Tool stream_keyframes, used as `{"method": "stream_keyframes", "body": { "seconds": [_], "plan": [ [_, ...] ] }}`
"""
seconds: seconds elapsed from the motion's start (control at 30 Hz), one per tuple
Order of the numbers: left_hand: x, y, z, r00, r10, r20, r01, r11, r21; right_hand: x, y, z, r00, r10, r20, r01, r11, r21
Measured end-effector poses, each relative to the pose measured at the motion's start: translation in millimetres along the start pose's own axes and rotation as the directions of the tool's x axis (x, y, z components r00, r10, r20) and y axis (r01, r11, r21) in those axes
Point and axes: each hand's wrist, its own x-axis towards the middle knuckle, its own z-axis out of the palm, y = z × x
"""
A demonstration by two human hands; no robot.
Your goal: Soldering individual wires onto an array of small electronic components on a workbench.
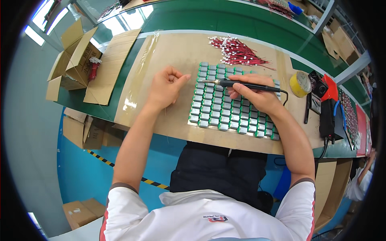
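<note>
My right hand [257, 92] is closed around the black handle of a soldering iron [245, 85], held nearly level. Its metal tip points left, over the upper left part of a block of small grey components with green edges [223, 108], laid out in rows on the board. Just left of these rows is my left hand [167, 88], thumb and fingers pinched together near the iron's tip. What the pinch holds is too small to make out; a faint thin strand shows below that hand. Beyond the components lies a pile of red wires with white connectors [241, 51].
Yellow tape [300, 84] stands right of my right hand, near a black soldering station [327, 120] and blue-handled pliers [341, 114]. An open cardboard box [74, 64] with a red wire bundle [93, 69] sits at the left. Brown sheeting [136, 88] covers the green table.
</note>
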Motion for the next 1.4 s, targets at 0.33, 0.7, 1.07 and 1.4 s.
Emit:
{"method": "stream_keyframes", "body": {
  "seconds": [0.33,0.7,1.07,1.4],
  "plan": [
    [9,-29,0,0.996,0.078,0.031,-0.076,0.995,-0.067,1,10,6,0.996,0.087,-0.021,-0.084,0.992,0.092],
    [9,-35,-5,0.992,0.122,0.026,-0.119,0.988,-0.099,2,7,7,0.995,0.102,-0.018,-0.100,0.990,0.098],
    [4,-15,-1,1.000,-0.016,0.024,0.018,0.997,-0.077,3,7,9,0.994,0.103,-0.024,-0.101,0.992,0.076],
    [9,-23,-3,0.996,0.029,0.090,-0.029,1.000,-0.002,4,9,8,0.996,0.089,-0.020,-0.087,0.992,0.086]
  ]
}}
